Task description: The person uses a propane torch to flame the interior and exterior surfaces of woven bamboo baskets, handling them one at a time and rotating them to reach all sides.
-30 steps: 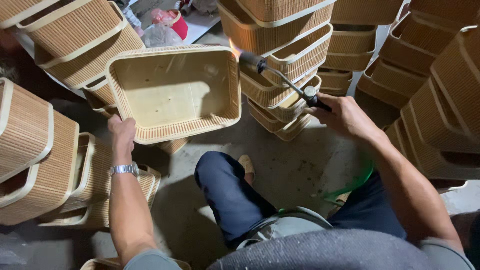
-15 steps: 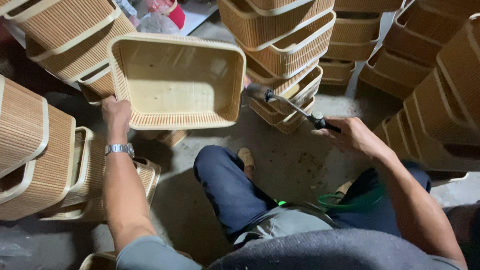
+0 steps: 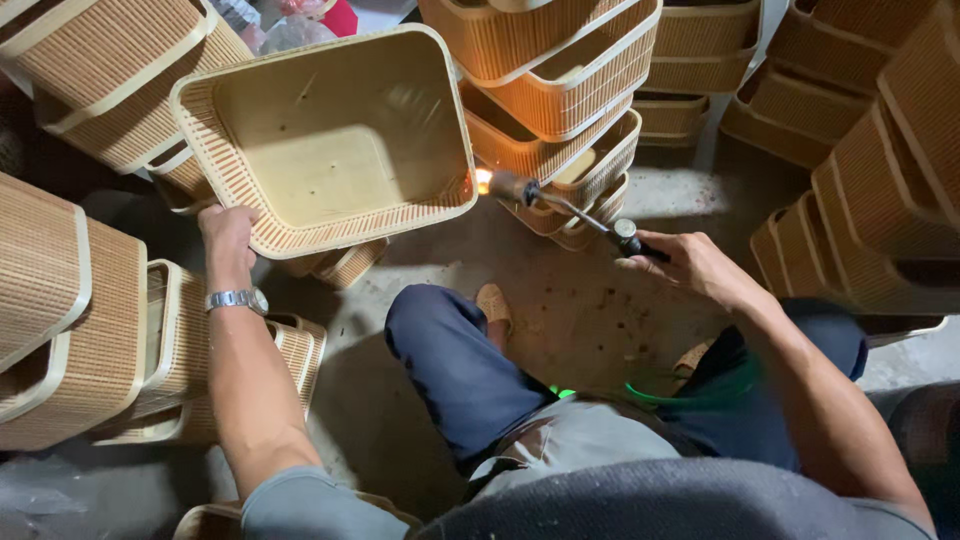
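My left hand (image 3: 228, 233) grips the near left rim of a pale woven rectangular basket (image 3: 330, 130) that is tilted with its open side toward me. My right hand (image 3: 685, 265) holds the black handle of a gas torch (image 3: 560, 202). The torch's small flame (image 3: 483, 180) sits right at the basket's near right corner. A metal watch is on my left wrist. I sit with my knees apart on the concrete floor.
Stacks of similar brown woven baskets stand all around: at the left (image 3: 70, 320), behind the held basket (image 3: 560, 70), and at the right (image 3: 880, 170). A green hose (image 3: 680, 395) lies on the floor between my legs.
The torch tip has swung down and left, from above the stack behind to the basket's near right corner. The basket has turned slightly in my left hand.
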